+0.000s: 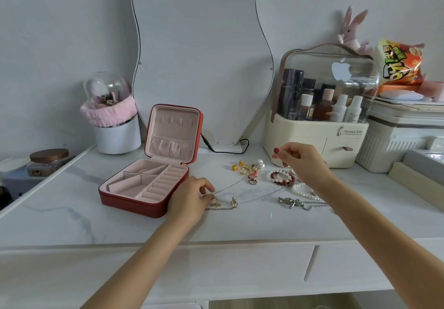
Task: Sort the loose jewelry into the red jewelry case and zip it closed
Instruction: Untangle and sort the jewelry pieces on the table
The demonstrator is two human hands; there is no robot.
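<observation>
Now L hand [192,194] pinching thin chain [228,186] by red case [144,188], R hand [300,162] raised, fingers pinched, grasp unclear.

At your twelve o'clock a wavy mirror [201,56] leans on the counter [60,203]; at ten a brush holder [113,121], at two a cosmetics organizer [319,107] topped by a plush rabbit [352,31].

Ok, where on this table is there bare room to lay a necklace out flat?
Bare marble runs along the front edge of the table, and left of the red case toward the white cup. It is crowded right of the case: earrings, bead bracelet, pearls and silver chain.
</observation>
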